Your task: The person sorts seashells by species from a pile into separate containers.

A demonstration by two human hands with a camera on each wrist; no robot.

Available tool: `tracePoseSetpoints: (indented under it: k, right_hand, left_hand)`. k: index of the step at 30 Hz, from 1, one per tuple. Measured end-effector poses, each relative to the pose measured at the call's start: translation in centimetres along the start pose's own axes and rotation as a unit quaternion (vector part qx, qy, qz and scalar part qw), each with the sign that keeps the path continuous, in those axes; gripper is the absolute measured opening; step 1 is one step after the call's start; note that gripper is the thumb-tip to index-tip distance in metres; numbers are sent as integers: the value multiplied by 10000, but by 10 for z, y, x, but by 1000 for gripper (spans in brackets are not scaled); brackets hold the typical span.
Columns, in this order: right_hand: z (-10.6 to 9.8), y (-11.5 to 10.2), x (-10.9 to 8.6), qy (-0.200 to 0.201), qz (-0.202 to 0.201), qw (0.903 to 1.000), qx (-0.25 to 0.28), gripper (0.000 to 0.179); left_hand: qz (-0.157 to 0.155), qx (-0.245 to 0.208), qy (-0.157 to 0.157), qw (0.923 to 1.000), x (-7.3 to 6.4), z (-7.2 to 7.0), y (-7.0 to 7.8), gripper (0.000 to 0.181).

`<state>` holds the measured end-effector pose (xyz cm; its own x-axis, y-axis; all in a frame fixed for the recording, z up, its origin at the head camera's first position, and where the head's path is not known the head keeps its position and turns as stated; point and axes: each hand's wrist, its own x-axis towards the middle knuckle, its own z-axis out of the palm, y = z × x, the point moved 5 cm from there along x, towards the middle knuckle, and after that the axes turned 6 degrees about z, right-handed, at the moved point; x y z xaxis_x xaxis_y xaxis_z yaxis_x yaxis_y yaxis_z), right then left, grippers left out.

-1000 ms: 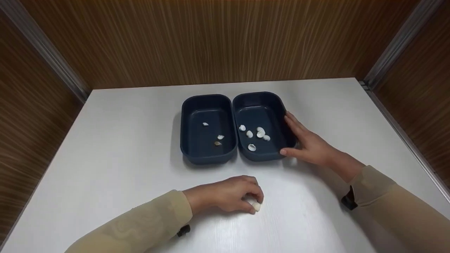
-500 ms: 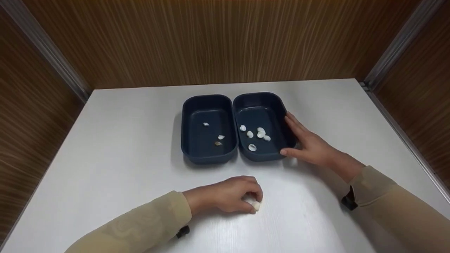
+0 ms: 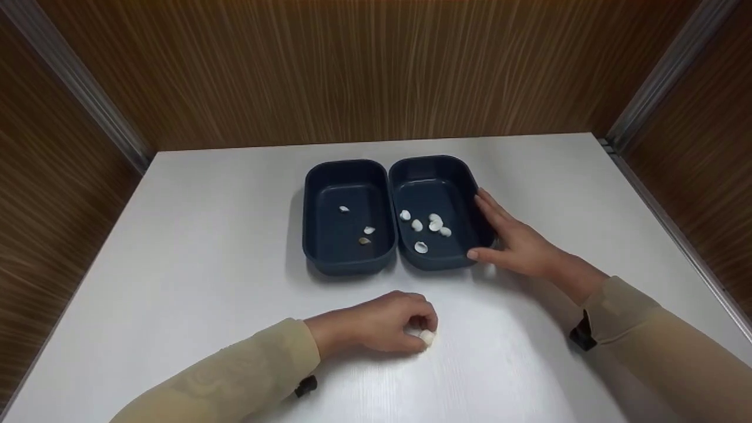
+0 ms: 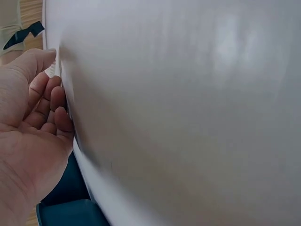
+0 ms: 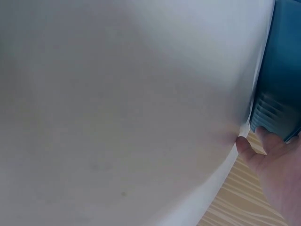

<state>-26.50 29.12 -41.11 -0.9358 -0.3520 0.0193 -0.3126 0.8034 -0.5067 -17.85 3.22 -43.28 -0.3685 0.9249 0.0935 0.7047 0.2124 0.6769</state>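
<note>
In the head view my left hand is low over the table, its fingers curled round a small white shell in front of the thumb tip. Another pale bit shows behind it, mostly hidden by the hand. The left wrist view gives only a sliver of white shell between thumb and fingers. Two dark blue trays stand side by side. My right hand rests against the outer side of the right tray, fingers extended and thumb at its near corner. Several white shells lie in this tray.
The left tray holds two small white pointed shells and a brownish one. Both trays stand on a white table. Wood-grain panels enclose it at the back and sides.
My left hand has shifted slightly away from the table's near side, and the shell at its thumb has moved with it. The right hand and both trays stay in place.
</note>
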Motion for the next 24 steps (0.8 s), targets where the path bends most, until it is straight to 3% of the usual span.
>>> tracePoseSetpoints:
  k: [7, 15, 24]
  right_hand:
    - [0, 0, 0, 66, -102, 9999, 27, 105]
    - [0, -1, 0, 32, -100, 9999, 40, 105]
    - [1, 1, 0, -37, -77, 10000, 32, 105]
  left_hand:
    - [198, -57, 171, 9996, -2, -14, 8, 21]
    - [516, -23, 645, 9966, 3, -51, 23, 22]
    - [218, -73, 1274, 9916, 15, -100, 22, 18]
